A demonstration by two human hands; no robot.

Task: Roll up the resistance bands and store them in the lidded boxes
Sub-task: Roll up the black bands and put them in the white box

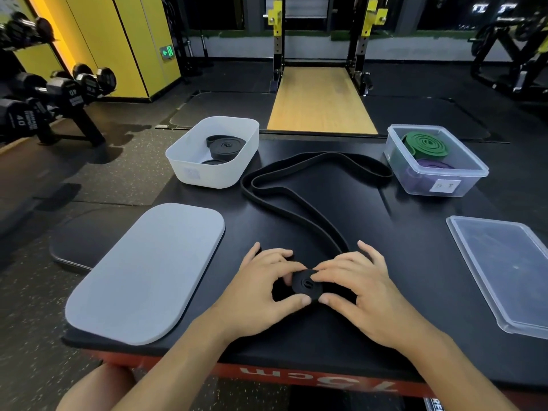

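A long black resistance band (299,179) lies looped across the black table, its near end wound into a small tight roll (307,285). My left hand (267,287) and my right hand (360,287) both pinch that roll between thumb and fingers at the table's front. A white open box (189,167) at the back left holds rolled black bands (226,145). A clear open box (471,170) at the back right holds a rolled green band (427,143) and a purple band (434,165).
A grey lid (148,271) lies flat at the front left. A clear lid (504,271) lies at the front right edge. The table (400,232) has a red front edge. Dumbbells on a rack (53,96) stand at the far left, and a squat rack (323,40) behind.
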